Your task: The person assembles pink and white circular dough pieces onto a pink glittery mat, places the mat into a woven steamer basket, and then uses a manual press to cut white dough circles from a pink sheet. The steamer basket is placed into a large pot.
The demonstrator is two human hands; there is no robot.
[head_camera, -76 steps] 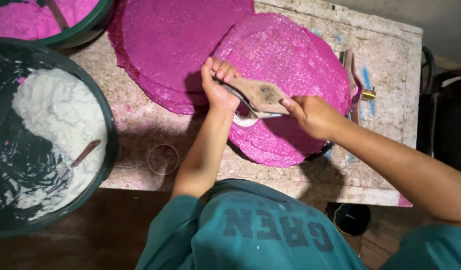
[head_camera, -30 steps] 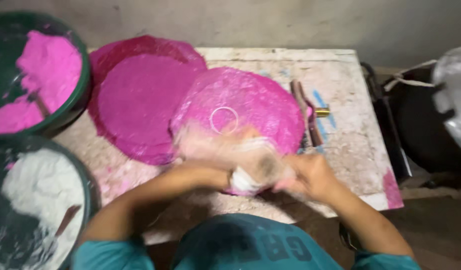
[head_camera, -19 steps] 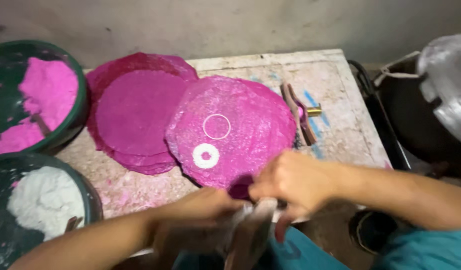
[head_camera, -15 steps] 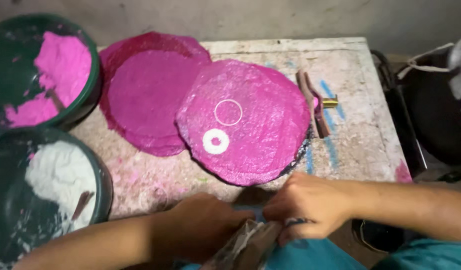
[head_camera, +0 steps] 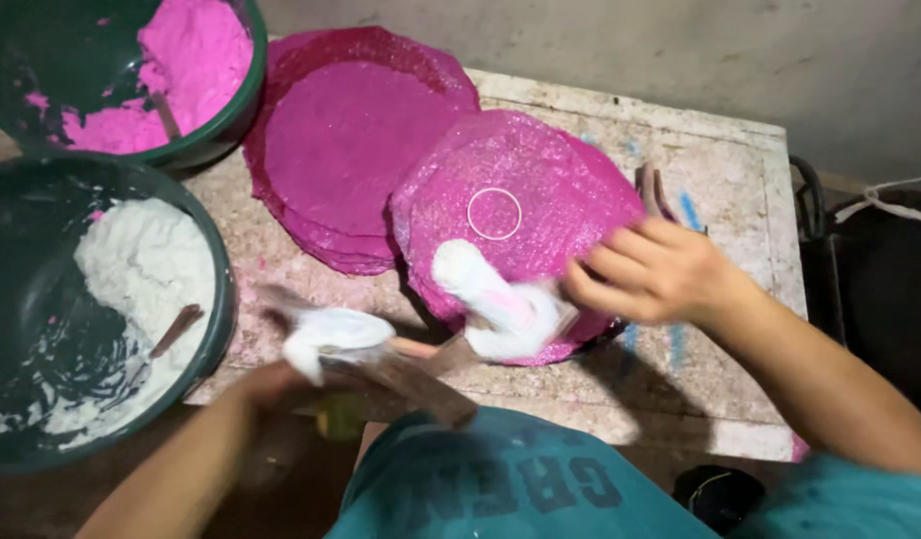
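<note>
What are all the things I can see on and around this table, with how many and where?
pink discs: a stack plus one sheet overlapping it, magenta, table centre
white ring: one, on the front sheet
white paste: one smear, front sheet's near edge
pink bowl: one, green, pink paste, far left
white bowl: one, green, white paste, near left
table: one, pale, stained
scraper: one, paste-coated, blurred, in left hand
left hand: blurred, near edge
right hand: over front sheet's right edge
</note>
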